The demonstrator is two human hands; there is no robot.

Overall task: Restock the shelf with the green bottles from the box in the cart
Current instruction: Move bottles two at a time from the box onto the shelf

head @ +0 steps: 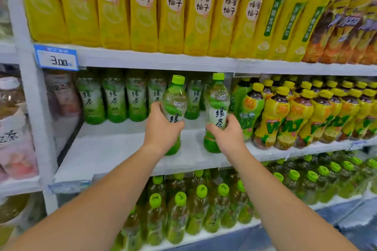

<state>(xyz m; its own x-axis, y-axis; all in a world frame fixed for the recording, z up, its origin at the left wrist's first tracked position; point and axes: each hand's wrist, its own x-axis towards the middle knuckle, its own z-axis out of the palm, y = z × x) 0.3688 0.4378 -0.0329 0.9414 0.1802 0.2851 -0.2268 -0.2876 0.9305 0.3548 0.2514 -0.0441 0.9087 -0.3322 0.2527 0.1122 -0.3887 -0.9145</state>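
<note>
My left hand (pixel 162 128) grips a green tea bottle (pixel 175 104) with a lime cap, held upright over the middle white shelf (pixel 106 155). My right hand (pixel 227 135) grips a second green bottle (pixel 217 104) just to its right, its base at the shelf surface. A row of several matching green bottles (pixel 114 100) stands at the back of this shelf. The box and the cart are out of view.
Yellow-capped bottles (pixel 285 116) crowd the shelf right of my right hand. Yellow-labelled bottles (pixel 142 6) fill the shelf above, dark green-capped bottles (pixel 183 210) the shelf below. A 3.00 price tag (pixel 58 59) hangs at the upper left. Pink bottles (pixel 16 132) stand at far left.
</note>
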